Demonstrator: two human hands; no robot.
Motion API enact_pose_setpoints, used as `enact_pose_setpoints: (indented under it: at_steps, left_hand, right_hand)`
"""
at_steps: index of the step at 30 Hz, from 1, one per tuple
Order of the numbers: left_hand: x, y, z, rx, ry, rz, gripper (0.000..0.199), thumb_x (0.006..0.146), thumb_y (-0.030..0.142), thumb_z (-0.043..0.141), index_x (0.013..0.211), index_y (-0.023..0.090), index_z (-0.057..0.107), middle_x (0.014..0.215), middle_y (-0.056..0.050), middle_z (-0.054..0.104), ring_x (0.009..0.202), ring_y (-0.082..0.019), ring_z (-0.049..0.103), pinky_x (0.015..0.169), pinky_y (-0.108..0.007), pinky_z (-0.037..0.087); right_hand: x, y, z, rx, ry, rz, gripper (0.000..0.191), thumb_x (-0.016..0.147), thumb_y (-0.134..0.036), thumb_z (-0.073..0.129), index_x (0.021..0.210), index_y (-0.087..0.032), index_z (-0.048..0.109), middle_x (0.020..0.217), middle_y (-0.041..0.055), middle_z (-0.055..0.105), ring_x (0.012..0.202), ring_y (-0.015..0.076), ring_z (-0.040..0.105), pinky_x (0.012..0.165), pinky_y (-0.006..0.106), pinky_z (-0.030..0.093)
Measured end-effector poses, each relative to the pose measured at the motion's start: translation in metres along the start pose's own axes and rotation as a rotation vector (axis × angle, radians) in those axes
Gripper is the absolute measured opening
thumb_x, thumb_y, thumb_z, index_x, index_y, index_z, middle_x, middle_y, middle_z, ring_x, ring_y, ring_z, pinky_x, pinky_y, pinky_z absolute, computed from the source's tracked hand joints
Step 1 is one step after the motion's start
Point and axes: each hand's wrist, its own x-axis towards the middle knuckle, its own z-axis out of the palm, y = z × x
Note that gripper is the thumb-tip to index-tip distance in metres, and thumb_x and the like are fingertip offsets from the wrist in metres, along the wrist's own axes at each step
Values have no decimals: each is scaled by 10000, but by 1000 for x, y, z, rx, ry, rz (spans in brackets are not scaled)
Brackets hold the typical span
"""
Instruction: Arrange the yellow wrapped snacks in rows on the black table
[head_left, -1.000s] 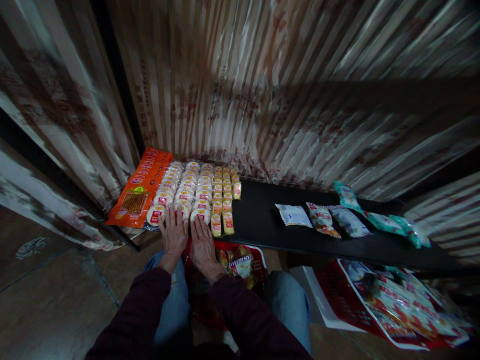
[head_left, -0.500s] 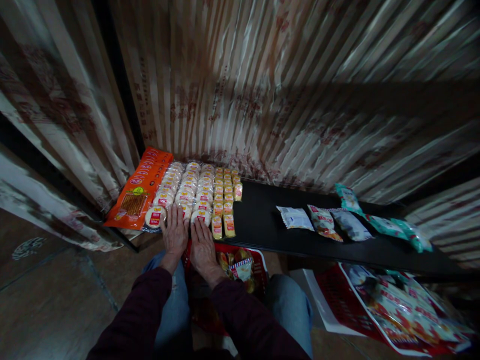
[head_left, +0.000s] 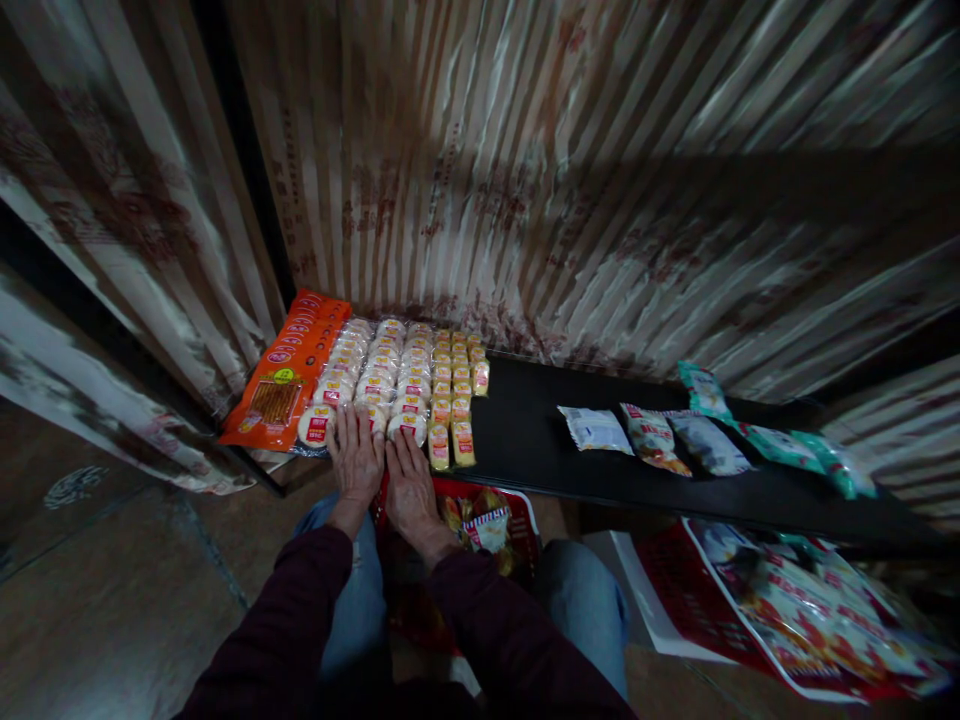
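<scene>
Only the view has shifted slightly; the fingers (head_left: 352,428) of the left hand (head_left: 357,470) and those of the right hand (head_left: 410,500) stay extended, gripping nothing, against the front of the round white packets (head_left: 377,372) rowed on the black shelf (head_left: 517,420). Alongside lie an orange bag (head_left: 283,372) at left and small yellow packets (head_left: 452,385) at right, with a red basket (head_left: 530,512) below.

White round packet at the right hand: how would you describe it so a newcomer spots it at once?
On the left part of the long black shelf, three columns of white round packets run front to back. Take the rightmost column, beside the small gold packets. Its front packet is the one: round, unlike its gold neighbours, and at the right hand's fingertips.
</scene>
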Motion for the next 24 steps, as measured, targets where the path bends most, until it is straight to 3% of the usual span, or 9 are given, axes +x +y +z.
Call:
enact_pose_setpoints:
  at_steps: [5, 18, 24]
  left_hand:
    - [-4, 0, 0, -17, 0, 5, 531, 928, 298, 344, 1408, 73, 356, 1519, -192, 254, 1445, -281, 50, 1142, -563, 120]
    - [-12, 4, -11, -16, 46, 1, 495, 910, 284, 376, 1347, 56, 426, 1505, -217, 276, 1442, -295, 88, 1136, -559, 132]
    - [-27, 10, -24, -48, 25, 126, 416, 870, 180, 402, 1260, 96, 521, 1463, -186, 376, 1427, -282, 179, 1124, -523, 206]
  right_hand:
    - [-4, 2, -2, 17, 19, -48, 571, 818, -94, 469, 1386, -77, 412, 1476, 139, 376, 1430, 238, 195, 1136, 437, 290]
    - [-29, -4, -24, 83, 24, -78, 578, 758, -51, 472, 1335, -72, 478, 1461, 164, 394, 1417, 263, 225, 1115, 483, 315]
    - [-60, -2, -27, 127, 9, -100, 541, 765, -46, 447, 1301, -86, 512, 1450, 139, 417, 1406, 240, 254, 1116, 447, 336]
